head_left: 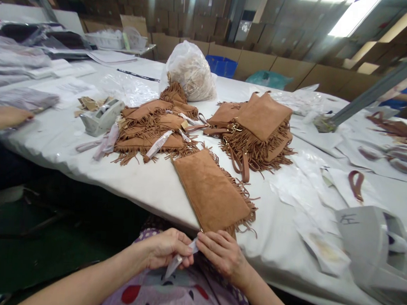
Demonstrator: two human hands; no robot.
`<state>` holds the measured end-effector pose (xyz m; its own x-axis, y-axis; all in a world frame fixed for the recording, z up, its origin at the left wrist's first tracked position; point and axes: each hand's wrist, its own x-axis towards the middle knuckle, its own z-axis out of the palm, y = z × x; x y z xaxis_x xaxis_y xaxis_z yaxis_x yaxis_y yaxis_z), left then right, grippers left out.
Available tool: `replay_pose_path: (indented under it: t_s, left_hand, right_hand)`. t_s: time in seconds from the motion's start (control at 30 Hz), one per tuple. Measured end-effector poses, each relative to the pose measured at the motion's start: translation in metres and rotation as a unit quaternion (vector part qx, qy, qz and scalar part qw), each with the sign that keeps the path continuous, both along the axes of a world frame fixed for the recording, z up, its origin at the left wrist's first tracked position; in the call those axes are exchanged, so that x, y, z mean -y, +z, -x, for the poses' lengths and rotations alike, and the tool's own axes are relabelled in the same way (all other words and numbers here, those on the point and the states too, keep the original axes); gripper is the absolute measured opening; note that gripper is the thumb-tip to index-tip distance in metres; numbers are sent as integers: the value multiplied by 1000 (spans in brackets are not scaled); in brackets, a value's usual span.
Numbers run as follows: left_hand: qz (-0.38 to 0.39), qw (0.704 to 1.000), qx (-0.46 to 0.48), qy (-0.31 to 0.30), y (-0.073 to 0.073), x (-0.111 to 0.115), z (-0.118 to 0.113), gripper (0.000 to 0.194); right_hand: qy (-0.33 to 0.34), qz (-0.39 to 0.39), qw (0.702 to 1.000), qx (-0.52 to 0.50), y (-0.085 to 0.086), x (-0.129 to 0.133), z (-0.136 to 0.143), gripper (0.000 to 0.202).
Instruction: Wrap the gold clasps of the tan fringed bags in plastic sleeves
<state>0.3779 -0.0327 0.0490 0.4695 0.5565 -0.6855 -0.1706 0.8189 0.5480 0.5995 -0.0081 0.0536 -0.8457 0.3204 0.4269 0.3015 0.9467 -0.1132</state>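
Observation:
A brown suede pouch (213, 189) with fringe along its right side lies at the table's front edge, its near corner towards me. My left hand (171, 248) is closed on a wrist strap wrapped in white tissue (174, 265), held just off that corner. My right hand (222, 256) grips the pouch's near corner, fingers together, touching the upper end of the wrapped strap. Beyond lie a pile of fringed pouches with wrapped straps (150, 127) and a stack of pouches with bare straps (263, 117).
A grey tape dispenser (102, 115) stands at left, a larger one (375, 252) at near right. A loose brown strap (356, 184) lies close to it. A stuffed plastic bag (190, 72) sits behind the pouches. Another person's hand (9, 116) rests at far left.

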Motion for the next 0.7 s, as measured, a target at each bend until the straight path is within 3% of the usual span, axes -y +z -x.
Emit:
replay_pose_path:
  t_s: [0.1, 0.27, 0.37, 0.5, 0.7]
  left_hand:
    - [-10, 999, -23, -20, -6, -3, 5, 20]
    - [-23, 998, -39, -37, -4, -8, 6, 17]
    - [-27, 998, -33, -43, -2, -8, 6, 18]
    - [-19, 999, -4, -37, -2, -6, 8, 21]
    - [-16, 999, 16, -31, -3, -2, 7, 24]
  right_hand:
    - [-12, 53, 998, -26, 0, 4, -2, 31]
    - [-94, 180, 977, -61, 11, 7, 12, 23]
    - [-115, 154, 981, 0, 16, 2, 23, 18]
    - [-76, 117, 987, 78, 16, -8, 26, 21]
    - [-52, 140, 986, 76, 17, -14, 26, 17]
